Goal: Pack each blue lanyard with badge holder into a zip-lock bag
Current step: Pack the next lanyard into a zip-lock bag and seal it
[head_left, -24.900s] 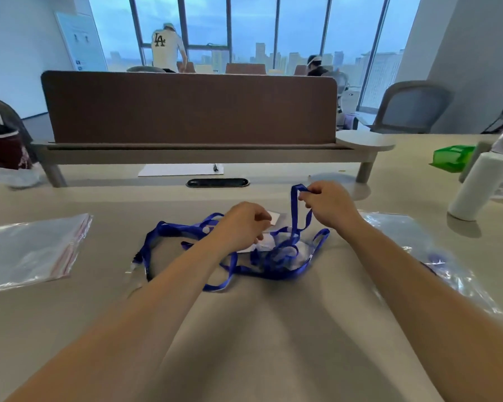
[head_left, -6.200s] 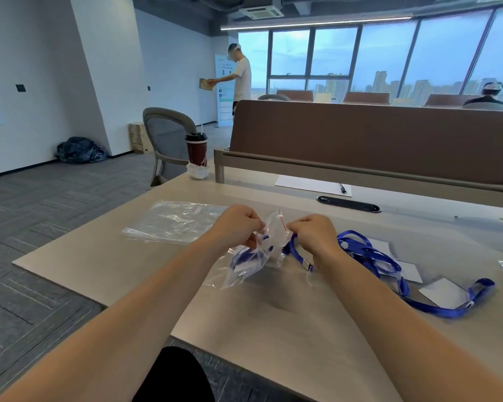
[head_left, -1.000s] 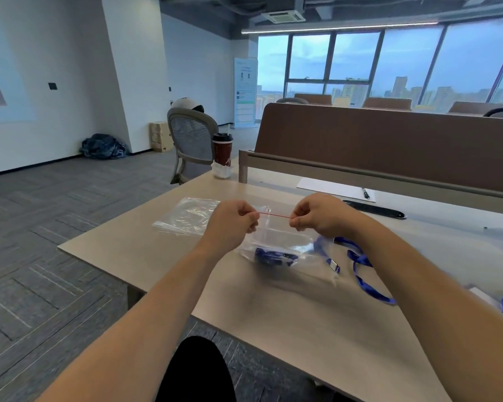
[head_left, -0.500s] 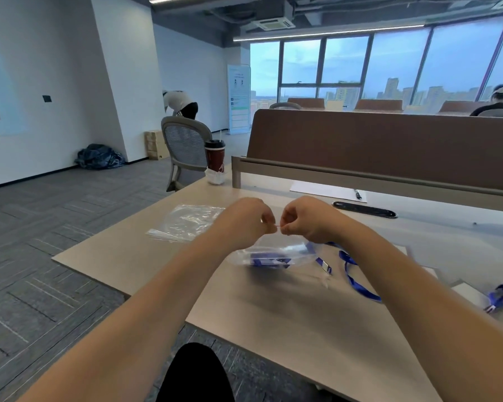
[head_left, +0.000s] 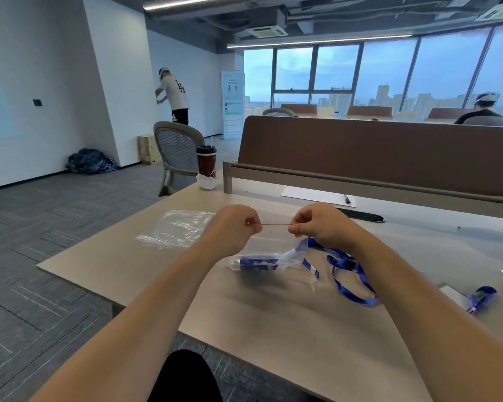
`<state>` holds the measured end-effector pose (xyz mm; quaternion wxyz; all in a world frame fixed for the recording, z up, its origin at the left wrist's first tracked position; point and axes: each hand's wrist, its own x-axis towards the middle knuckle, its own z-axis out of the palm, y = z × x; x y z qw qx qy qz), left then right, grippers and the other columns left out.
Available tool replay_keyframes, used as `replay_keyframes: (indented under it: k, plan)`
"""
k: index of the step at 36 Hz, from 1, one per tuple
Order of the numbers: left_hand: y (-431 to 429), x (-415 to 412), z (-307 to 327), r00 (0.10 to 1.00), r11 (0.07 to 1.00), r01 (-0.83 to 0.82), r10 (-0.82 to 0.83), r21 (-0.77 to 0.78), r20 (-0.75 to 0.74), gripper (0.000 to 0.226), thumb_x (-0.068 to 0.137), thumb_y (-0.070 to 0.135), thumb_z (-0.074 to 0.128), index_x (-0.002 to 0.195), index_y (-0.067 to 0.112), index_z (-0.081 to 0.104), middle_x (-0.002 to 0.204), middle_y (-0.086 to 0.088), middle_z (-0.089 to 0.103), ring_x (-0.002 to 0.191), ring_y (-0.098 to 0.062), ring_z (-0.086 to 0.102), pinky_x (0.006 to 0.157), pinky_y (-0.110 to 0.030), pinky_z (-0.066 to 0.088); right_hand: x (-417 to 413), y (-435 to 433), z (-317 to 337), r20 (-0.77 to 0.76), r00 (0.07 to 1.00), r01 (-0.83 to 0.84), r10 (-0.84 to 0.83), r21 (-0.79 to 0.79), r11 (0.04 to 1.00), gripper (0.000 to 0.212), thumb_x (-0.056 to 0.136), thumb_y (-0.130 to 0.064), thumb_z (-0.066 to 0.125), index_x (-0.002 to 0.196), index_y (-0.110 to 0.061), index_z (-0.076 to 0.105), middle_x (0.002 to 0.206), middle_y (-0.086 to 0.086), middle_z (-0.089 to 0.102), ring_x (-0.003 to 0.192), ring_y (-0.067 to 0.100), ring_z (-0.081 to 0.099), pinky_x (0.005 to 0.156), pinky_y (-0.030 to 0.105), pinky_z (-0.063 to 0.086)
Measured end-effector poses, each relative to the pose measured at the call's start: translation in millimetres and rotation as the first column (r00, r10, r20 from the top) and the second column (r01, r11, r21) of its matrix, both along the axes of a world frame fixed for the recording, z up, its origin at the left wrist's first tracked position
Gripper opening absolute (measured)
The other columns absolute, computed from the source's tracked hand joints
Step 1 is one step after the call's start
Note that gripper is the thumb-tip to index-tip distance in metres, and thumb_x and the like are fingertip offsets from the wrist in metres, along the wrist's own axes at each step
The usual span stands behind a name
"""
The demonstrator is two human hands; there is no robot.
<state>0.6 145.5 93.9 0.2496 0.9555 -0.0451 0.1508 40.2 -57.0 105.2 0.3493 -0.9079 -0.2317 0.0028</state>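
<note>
A dark red takeaway cup [head_left: 206,161] is standing at the desk's [head_left: 273,329] eleven o'clock corner, touching a crumpled white wrapper [head_left: 207,181]. A grey mesh chair [head_left: 176,149] is sitting just behind it. At one o'clock, a pen [head_left: 347,199] is lying on a white sheet [head_left: 314,195] below the brown divider [head_left: 375,155].

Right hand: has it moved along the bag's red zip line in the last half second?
Yes. The right hand has slid rightward, away from the left hand, exposing the red zip line and nearing the black desk grommet.
</note>
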Motion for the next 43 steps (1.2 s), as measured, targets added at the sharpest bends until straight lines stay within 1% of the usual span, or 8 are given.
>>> replay_keyframes:
  k: [6,20,23,27,31,34,38,43]
  plan:
    - [1.1,0.2,3.5,1.000,1.000,-0.012,0.012,-0.029,0.004,0.010,0.095,0.023,0.065,0.097,0.018,0.073,0.091,0.003,0.066,0.084,-0.015,0.057,0.077,-0.026,0.041,-1.7,-11.2,-2.5,-0.012,0.998,0.061,-0.060,0.090,0.994,0.008,0.094,-0.023,0.065,0.089,-0.019,0.071,0.086,-0.003,0.071,0.085,0.013,0.065,0.070,0.022,0.047]
    - [13.5,-1.1,6.7,0.998,0.994,-0.053,0.054,-0.097,0.012,0.012,0.094,0.024,0.066,0.103,0.019,0.073,0.091,0.004,0.070,0.080,-0.011,0.061,0.079,-0.028,0.050,-12.3,-4.7,-0.3,0.038,0.977,0.191,-0.210,0.279,0.941,0.020,0.089,-0.030,0.071,0.080,-0.013,0.070,0.077,-0.001,0.066,0.071,0.011,0.056,0.062,0.024,0.041]
    - [26.9,-4.4,6.9,0.992,0.986,-0.126,0.126,-0.106,-0.009,0.017,0.093,0.027,0.069,0.108,0.020,0.069,0.095,0.003,0.067,0.084,-0.013,0.061,0.080,-0.028,0.051,-10.2,-2.4,-1.2,0.038,0.977,0.191,-0.211,0.290,0.938,0.016,0.091,-0.027,0.068,0.082,-0.014,0.068,0.079,-0.001,0.071,0.067,0.012,0.057,0.066,0.028,0.048]
    - [48.7,-10.7,1.4,0.980,0.977,-0.199,0.198,-0.083,-0.013,0.011,0.091,0.030,0.070,0.095,0.020,0.072,0.091,0.004,0.068,0.084,-0.014,0.059,0.077,-0.029,0.049,-8.1,-3.2,-3.4,0.007,0.982,0.175,-0.188,0.337,0.925,0.012,0.094,-0.018,0.065,0.086,-0.009,0.063,0.077,0.002,0.074,0.057,0.015,0.054,0.057,0.027,0.053]
    - [68.3,-16.4,-5.3,0.983,0.969,-0.181,0.173,-0.169,-0.059,0.014,0.092,0.028,0.069,0.086,0.016,0.071,0.083,-0.001,0.066,0.072,-0.012,0.056,0.061,-0.026,0.041,-6.0,2.4,-4.1,0.021,0.983,0.166,-0.184,0.336,0.927,0.010,0.095,-0.019,0.063,0.088,-0.011,0.065,0.081,0.003,0.074,0.057,0.014,0.063,0.052,0.019,0.049]
    - [75.0,-18.0,-12.0,0.987,0.953,-0.162,0.151,-0.256,-0.063,0.017,0.097,0.025,0.062,0.086,0.013,0.066,0.086,-0.008,0.068,0.065,-0.016,0.052,0.058,-0.029,0.040,-4.8,7.5,-6.2,0.011,0.984,0.166,-0.180,0.329,0.929,0.009,0.096,-0.019,0.061,0.090,-0.013,0.065,0.083,0.002,0.074,0.064,0.017,0.070,0.056,0.024,0.052]
    - [74.2,-16.5,-15.9,0.989,0.906,-0.146,0.130,-0.397,-0.067,0.016,0.103,0.023,0.051,0.091,0.014,0.057,0.080,-0.002,0.073,0.052,-0.017,0.056,0.050,-0.028,0.043,-2.6,11.6,-8.0,-0.016,0.984,0.174,-0.180,0.351,0.920,0.010,0.099,-0.016,0.055,0.095,-0.012,0.063,0.087,0.003,0.073,0.068,0.017,0.073,0.062,0.031,0.058]
    - [74.6,-9.1,-13.8,0.989,0.838,-0.117,0.144,-0.534,0.011,0.008,0.097,0.017,0.061,0.096,0.009,0.061,0.077,-0.009,0.071,0.064,-0.023,0.070,0.066,-0.038,0.061,2.8,15.1,-6.4,-0.010,0.972,0.220,-0.234,0.385,0.897,0.012,0.101,-0.018,0.052,0.099,-0.012,0.062,0.086,0.003,0.074,0.066,0.017,0.073,0.063,0.031,0.060]
